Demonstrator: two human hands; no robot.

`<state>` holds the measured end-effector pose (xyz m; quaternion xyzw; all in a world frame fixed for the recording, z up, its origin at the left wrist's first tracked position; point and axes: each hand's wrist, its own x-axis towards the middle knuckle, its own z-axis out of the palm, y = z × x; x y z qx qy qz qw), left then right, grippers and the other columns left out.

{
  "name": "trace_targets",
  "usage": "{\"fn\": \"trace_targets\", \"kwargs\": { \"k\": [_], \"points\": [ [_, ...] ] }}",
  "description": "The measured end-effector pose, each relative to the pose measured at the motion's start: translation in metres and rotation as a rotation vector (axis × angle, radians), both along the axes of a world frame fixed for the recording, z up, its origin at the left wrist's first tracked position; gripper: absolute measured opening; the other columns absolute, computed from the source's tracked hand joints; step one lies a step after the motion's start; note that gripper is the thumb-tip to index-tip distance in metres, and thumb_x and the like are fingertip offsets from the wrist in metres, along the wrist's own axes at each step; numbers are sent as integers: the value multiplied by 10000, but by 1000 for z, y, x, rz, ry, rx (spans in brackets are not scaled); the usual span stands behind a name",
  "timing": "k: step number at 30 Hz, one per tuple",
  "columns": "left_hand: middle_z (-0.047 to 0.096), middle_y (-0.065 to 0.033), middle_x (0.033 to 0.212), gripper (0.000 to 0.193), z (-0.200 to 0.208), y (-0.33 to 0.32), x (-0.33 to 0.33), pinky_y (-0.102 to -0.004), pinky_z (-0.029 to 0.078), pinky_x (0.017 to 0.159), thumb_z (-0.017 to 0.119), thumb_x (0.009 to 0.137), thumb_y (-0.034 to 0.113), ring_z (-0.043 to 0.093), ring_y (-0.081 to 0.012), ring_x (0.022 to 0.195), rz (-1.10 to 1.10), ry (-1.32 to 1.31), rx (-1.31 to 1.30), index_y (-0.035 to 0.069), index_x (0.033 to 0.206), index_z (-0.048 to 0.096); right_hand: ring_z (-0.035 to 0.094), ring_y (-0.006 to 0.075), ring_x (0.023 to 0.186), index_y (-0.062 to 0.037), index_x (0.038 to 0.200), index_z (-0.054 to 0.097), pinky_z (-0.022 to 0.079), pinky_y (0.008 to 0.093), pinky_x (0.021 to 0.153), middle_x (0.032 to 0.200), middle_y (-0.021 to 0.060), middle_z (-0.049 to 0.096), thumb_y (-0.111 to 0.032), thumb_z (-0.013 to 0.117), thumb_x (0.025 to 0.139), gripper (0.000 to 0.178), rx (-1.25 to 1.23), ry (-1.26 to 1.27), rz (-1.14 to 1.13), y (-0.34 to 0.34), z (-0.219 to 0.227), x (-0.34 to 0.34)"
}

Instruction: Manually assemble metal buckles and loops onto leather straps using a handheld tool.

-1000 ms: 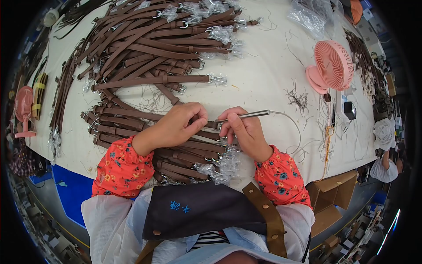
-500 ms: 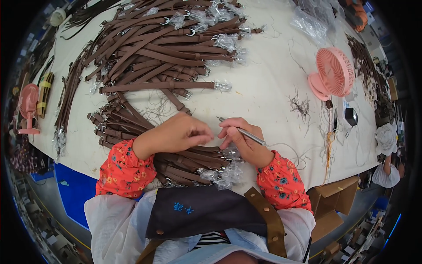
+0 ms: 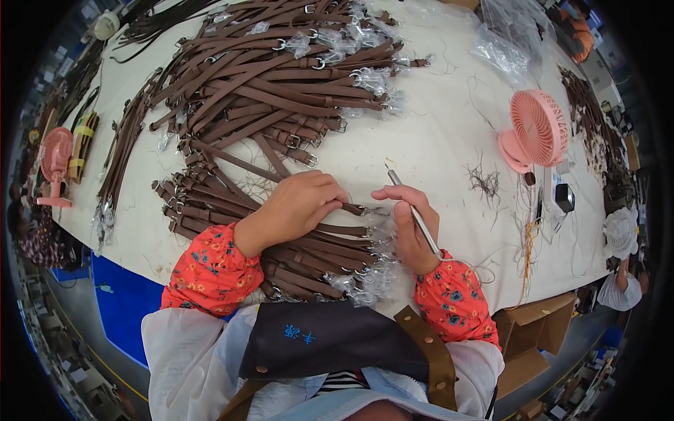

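Note:
My left hand [image 3: 298, 207] has its fingers closed on a brown belt-like strap [image 3: 235, 163], near the end with clear plastic wrap. That strap runs up and left toward the far pile. Under the hand lies a near bundle of brown straps [image 3: 319, 261], their wrapped buckle ends pointing right. My right hand [image 3: 419, 235] grips a slim metal pen-like tool [image 3: 422, 224] with a thin cord trailing from its back end. Its tip points up and away, above the table and apart from the strap. The index finger of this hand reaches left toward the strap's end.
A larger heap of brown straps [image 3: 274, 77] covers the far side of the pale table [image 3: 442, 140]. One pink fan [image 3: 537, 126] stands at the right, another pink fan [image 3: 56, 158] at the left. Dark thread scraps [image 3: 484, 182], plastic bags [image 3: 502, 49] and a cardboard box [image 3: 537, 330] are nearby.
The strap that lay on the near edge of the far heap is now in my left hand above the near bundle. My right hand has turned the tool's tip farther away.

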<state>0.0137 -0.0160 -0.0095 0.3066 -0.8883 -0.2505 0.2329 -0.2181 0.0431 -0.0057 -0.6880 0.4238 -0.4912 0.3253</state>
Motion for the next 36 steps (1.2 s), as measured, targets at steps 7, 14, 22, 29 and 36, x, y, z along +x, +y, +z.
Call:
{"fn": "trace_targets", "kwargs": {
  "k": [7, 14, 22, 29, 36],
  "points": [
    [627, -98, 870, 96, 11, 19, -12, -423, 492, 677, 635, 858, 106, 622, -326, 806, -2, 31, -68, 64, 945, 641, 663, 195, 943, -11, 1152, 576, 505, 298, 827, 1013, 124, 664, -175, 476, 1028, 228, 253, -93, 125, -3, -5, 5],
    [651, -94, 943, 136, 4, 11, -8, -401, 512, 705, 659, 845, 70, 635, -333, 835, 31, -72, 164, 41, 975, 632, 673, 199, 937, -5, 1148, 565, 512, 296, 823, 1023, 127, 662, -180, 470, 1031, 230, 288, -113, 125, -3, -6, 6],
    [620, -127, 1058, 119, -8, 11, -15, -410, 498, 834, 627, 839, 22, 599, -348, 990, 61, 215, 86, 8, 954, 602, 673, 195, 913, 9, 1152, 555, 509, 296, 826, 1016, 136, 672, -178, 470, 1031, 239, 241, -75, 78, -4, -9, 5],
    [585, -70, 912, 192, 6, 9, -9, -406, 479, 786, 668, 796, 18, 577, -305, 908, 46, -118, -206, 26, 984, 626, 669, 185, 923, 4, 1177, 547, 509, 298, 822, 1041, 136, 665, -172, 460, 1032, 244, 257, -103, 77, -4, -9, 2],
    [609, -76, 946, 165, 8, 14, -19, -356, 495, 748, 707, 811, 57, 607, -281, 901, 16, 118, 383, 53, 974, 677, 642, 176, 941, 14, 1222, 518, 495, 291, 839, 1078, 137, 651, -215, 448, 1040, 300, 291, -233, 35, -6, -8, 3]
  ]
}}
